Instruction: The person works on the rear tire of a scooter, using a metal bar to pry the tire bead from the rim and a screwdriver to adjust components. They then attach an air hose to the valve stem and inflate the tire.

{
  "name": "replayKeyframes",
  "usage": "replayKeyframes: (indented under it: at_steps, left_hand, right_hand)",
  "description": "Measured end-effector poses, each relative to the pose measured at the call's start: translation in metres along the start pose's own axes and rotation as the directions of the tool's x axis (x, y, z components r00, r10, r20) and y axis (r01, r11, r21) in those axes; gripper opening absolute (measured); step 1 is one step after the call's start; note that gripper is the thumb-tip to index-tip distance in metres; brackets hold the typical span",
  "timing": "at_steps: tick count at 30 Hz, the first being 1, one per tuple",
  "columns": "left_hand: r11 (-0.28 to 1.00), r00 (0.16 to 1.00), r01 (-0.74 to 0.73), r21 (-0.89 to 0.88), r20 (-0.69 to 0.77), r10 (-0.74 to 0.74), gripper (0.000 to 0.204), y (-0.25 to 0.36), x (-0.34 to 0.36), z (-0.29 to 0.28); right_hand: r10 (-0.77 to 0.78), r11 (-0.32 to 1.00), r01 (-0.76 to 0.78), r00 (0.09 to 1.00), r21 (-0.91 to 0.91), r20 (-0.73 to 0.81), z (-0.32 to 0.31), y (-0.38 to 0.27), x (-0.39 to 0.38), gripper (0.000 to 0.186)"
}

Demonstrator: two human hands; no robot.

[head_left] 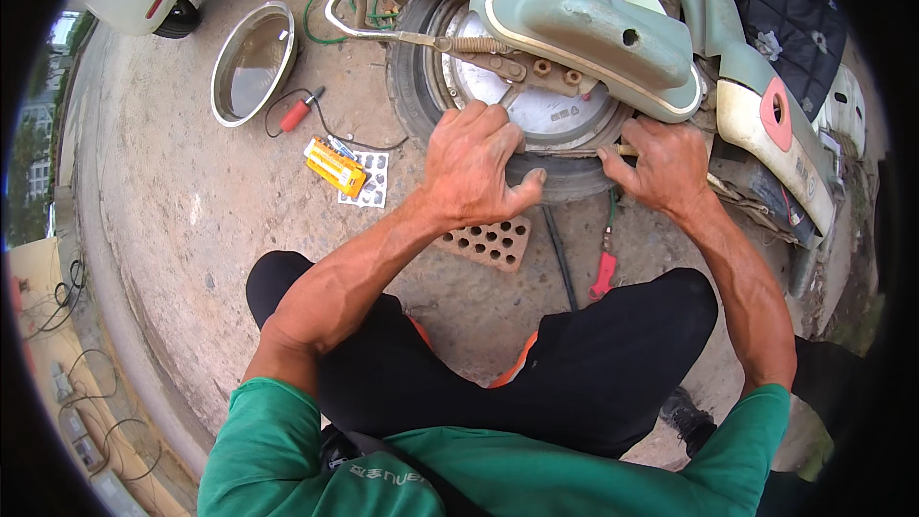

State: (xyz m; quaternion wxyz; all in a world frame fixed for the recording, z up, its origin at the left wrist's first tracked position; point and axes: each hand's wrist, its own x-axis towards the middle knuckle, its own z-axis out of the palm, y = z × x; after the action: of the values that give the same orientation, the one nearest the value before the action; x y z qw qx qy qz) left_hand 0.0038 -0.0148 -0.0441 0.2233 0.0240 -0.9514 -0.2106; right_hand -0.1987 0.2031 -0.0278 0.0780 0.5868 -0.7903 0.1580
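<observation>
My right hand (667,165) is closed on a slim rod (574,151) lying along the rim of the wheel (560,124), between my hands; my left hand (476,168) curls over the tyre (565,179), though whether it grips anything I cannot tell. The wheel extends beneath and beyond both. Nearer me than the grip: a perforated brick (490,244), dark bar (558,254) and red-handled tool (604,273). Leftward: a yellow box (335,167); farther out, a basin (223,113).

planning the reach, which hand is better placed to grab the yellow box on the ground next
Probably the left hand: at the tyre, it is nearer the yellow box. The right hand is farther away and seems closed on a thin bar.
</observation>
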Motion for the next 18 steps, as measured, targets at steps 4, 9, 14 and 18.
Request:
replayKeyframes:
  at_steps: [4,9,14,18]
  left_hand:
    - [1.0,1.0,-0.012,0.002,-0.018,0.012,0.037,0.0,0.003,0.004]
    - [1.0,1.0,-0.002,-0.003,-0.017,0.002,0.035,0.001,0.003,0.003]
    - [1.0,1.0,0.013,0.008,0.005,-0.013,0.034,0.001,0.002,0.006]
    - [0.997,0.999,0.04,-0.062,0.007,-0.039,0.029,0.004,-0.004,-0.004]
  right_hand:
    - [-0.048,0.999,0.049,0.997,0.014,-0.068,0.004,0.005,0.001,0.043]
    - [-0.058,0.998,0.059,0.994,0.012,-0.091,0.011,0.003,0.002,0.042]
    - [-0.032,0.999,0.034,0.993,0.021,-0.11,0.01,0.0,0.002,0.042]
    - [0.017,1.0,-0.016,0.998,0.015,-0.066,0.007,-0.004,0.001,0.044]
